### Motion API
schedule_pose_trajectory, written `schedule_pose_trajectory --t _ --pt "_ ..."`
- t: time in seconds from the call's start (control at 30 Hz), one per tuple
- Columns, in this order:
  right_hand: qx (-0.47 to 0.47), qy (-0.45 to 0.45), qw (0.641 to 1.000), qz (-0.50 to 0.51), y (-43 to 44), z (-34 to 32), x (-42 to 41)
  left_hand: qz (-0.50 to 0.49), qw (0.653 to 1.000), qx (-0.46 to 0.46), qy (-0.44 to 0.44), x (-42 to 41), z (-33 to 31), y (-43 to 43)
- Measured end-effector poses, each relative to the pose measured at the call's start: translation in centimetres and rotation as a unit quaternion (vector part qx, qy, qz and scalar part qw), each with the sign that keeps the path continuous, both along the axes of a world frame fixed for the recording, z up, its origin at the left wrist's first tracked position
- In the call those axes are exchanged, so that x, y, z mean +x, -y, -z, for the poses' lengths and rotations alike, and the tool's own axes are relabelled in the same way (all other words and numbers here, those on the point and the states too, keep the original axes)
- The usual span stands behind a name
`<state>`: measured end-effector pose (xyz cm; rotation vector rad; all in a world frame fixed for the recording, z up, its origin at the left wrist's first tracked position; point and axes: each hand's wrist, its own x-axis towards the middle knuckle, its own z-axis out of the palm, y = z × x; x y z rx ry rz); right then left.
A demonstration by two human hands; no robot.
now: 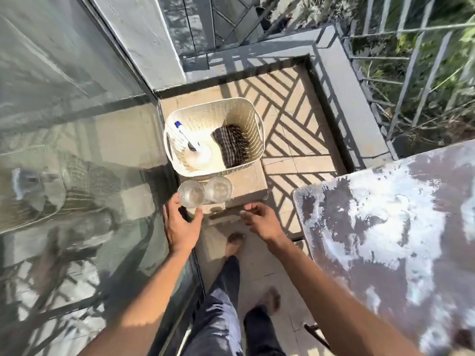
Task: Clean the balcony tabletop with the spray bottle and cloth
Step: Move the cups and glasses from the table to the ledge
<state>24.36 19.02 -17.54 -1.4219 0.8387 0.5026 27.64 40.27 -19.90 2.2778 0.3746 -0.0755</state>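
Observation:
A white spray bottle (pixel 199 152) with a blue nozzle lies in a cream perforated basket (pixel 254 116) on the floor ahead. A dark checked cloth (pixel 232 145) lies folded beside it in the same basket. The brown balcony tabletop (pixel 385 240) at the right is smeared with white patches. My left hand (pixel 180 224) curls its fingers and thumb round the left of two clear glasses (pixel 191 194), which stands on a low block. My right hand (pixel 262 220) hovers beside it with relaxed fingers, holding nothing.
The second glass (pixel 219 189) stands next to the first on the low block (pixel 246 181) in front of the basket. A glass door (pixel 77 150) runs along the left. A ledge and metal railing (pixel 416 73) close off the balcony on the right. My bare feet stand on the tiled floor.

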Motion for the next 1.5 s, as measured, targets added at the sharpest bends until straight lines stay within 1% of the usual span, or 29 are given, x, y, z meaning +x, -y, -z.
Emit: schedule_pose_trajectory --t 0.07,0.17,0.27,0.37,0.4,0.5,0.57,0.67,0.7,0.8,0.87,0.93,1.07,1.1,1.13,1.23,1.27,1.3,1.37,1.5 --pt "0.038 0.024 0.999 0.017 1.0 -3.5 -2.0 0.001 0.999 -0.044 0.015 -0.7 -1.9 1.8" --pt "0.06 0.054 0.996 0.037 2.8 -8.5 -6.2 0.035 0.993 -0.113 0.014 -1.9 -5.6 5.4" --pt "0.034 0.083 0.994 0.066 4.8 -11.8 -11.4 0.103 0.983 -0.151 -0.001 -3.8 -8.6 9.3" --pt "0.007 0.115 0.982 0.148 7.8 -14.8 -18.3 0.201 0.962 -0.184 -0.008 -7.6 -12.2 15.0" --pt "-0.007 0.116 0.98 0.161 8.3 -15.4 -20.1 0.23 0.955 -0.19 -0.007 -8.6 -13.2 16.5" --pt "-0.054 0.119 0.968 0.215 10.5 -17.1 -27.6 0.362 0.911 -0.194 0.015 -13.9 -15.5 22.0" --pt "-0.083 0.112 0.959 0.248 11.4 -17.6 -32.3 0.446 0.875 -0.19 0.013 -17.8 -16.1 25.1" --pt "-0.138 0.09 0.934 0.316 12.7 -17.9 -39.7 0.558 0.811 -0.174 0.007 -24.0 -16.6 29.0" --pt "-0.17 0.077 0.926 0.329 13.1 -17.9 -41.5 0.588 0.793 -0.161 0.007 -25.4 -16.3 29.8" --pt "-0.24 0.032 0.894 0.376 14.5 -17.4 -45.7 0.648 0.756 -0.092 0.003 -27.6 -15.6 32.2" --pt "-0.268 0.005 0.884 0.384 15.5 -16.7 -47.2 0.675 0.736 -0.051 0.001 -28.1 -15.6 34.5" --pt "-0.289 -0.017 0.883 0.371 16.5 -16.2 -47.5 0.698 0.715 -0.029 -0.005 -28.2 -16.1 37.0" --pt "-0.324 -0.045 0.881 0.344 18.3 -14.9 -45.7 0.715 0.699 0.007 -0.026 -27.3 -16.4 42.9" --pt "-0.324 -0.047 0.88 0.344 18.6 -14.4 -45.0 0.731 0.681 0.023 -0.033 -27.2 -16.4 44.3" --pt "-0.325 -0.053 0.879 0.346 18.8 -14.0 -44.2 0.755 0.654 0.041 -0.041 -27.1 -16.5 45.6" --pt "-0.329 -0.069 0.868 0.366 19.2 -13.1 -42.4 0.826 0.552 0.088 -0.075 -27.1 -16.4 48.6" --pt "-0.323 -0.072 0.865 0.378 19.3 -12.8 -42.0 0.838 0.53 0.1 -0.081 -27.2 -16.3 49.3" --pt "-0.32 -0.074 0.862 0.387 19.4 -12.5 -41.6 0.846 0.516 0.109 -0.077 -27.2 -16.0 49.9" --pt "-0.327 -0.083 0.857 0.39 19.3 -12.1 -41.1 0.852 0.506 0.12 -0.067 -27.2 -15.5 50.4" --pt "-0.349 -0.089 0.855 0.373 19.3 -11.5 -40.9 0.844 0.526 0.082 -0.071 -26.6 -14.9 50.3"
